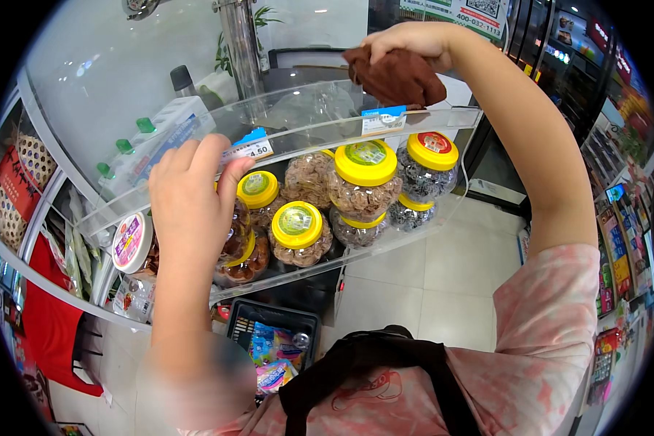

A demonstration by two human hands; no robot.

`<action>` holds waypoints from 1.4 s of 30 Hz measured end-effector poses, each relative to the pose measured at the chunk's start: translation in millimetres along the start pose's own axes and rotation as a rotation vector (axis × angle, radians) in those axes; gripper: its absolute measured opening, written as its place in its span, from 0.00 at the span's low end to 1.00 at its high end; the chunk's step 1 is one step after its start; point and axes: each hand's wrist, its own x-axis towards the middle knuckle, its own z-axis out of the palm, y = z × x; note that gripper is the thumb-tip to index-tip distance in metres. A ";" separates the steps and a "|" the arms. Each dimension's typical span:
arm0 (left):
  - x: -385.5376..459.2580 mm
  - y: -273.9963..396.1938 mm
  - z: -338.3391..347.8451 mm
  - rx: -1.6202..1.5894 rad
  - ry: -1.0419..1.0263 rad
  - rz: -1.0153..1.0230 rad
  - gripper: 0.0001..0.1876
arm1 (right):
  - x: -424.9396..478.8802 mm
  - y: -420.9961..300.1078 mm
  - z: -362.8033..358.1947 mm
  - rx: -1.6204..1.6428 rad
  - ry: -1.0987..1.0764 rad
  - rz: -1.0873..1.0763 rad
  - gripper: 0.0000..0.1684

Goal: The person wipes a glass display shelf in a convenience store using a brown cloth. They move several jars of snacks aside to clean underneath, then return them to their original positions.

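Note:
My right hand (406, 43) grips a bunched brown cloth (398, 76) at the upper edge of a clear acrylic display bin (327, 122). A price tag (382, 122) with a blue top hangs just below the cloth. My left hand (191, 177) is curled over the same bin's edge farther left, thumb beside another price tag (259, 148). Plastic jars with yellow lids stand inside, some stacked in twos, among them a jar of brown pieces (365, 188) and a jar of dark pieces (429, 171). My left hand and forearm partly hide the jars at that end.
A white-lidded jar (133, 242) lies tilted left of my forearm. Below the bin, a dark plastic basket (314, 349) holds colourful packets (272, 343). Behind rises a metal post (240, 54). Red fabric (49, 321) hangs at left; stocked shelves (618, 256) line the right.

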 end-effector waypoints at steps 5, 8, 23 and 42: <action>-1.6 -1.2 0.6 0.018 0.004 0.003 0.12 | -24.9 -13.5 -22.6 0.452 0.134 -0.180 0.15; 0.7 0.7 -0.1 0.004 0.012 0.008 0.12 | -51.4 -6.1 -45.7 0.621 0.242 -0.269 0.17; 2.8 7.7 2.4 -0.046 0.004 -0.036 0.13 | -277.9 273.9 -140.6 -0.598 0.937 -0.064 0.23; -1.7 6.1 1.7 -0.002 -0.027 -0.104 0.14 | -245.0 137.6 -95.5 0.184 1.330 -0.292 0.21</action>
